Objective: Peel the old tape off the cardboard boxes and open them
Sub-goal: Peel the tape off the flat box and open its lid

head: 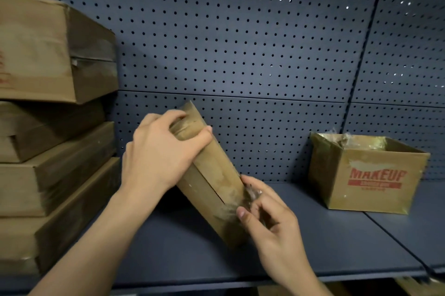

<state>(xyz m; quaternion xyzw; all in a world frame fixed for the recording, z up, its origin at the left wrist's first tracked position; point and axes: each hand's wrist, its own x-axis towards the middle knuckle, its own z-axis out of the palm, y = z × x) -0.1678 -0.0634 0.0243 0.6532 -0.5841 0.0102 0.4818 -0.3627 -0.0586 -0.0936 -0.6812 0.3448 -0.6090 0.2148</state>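
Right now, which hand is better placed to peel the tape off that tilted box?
The right hand: its fingers pinch the crumpled clear tape at the lower edge of the brown cardboard box. The left hand grips its upper end.

Brown boxes (55,170), red-lettered box (368,175), dark-blue perforated panel (240,42).

Dim, this one: a soft pool of light sits on the middle of the pegboard (240,59) and fades toward every corner. Tiny bright pinpricks shine through its holes along the top and right. Heavy shadow lies on the shelf (337,235) under the tilted box (216,182). The stack of boxes (48,175) at the left edge smears soft, and the tape (251,193) at the right hand (272,223) blurs. The panel seams and the shelf's front edge bow.
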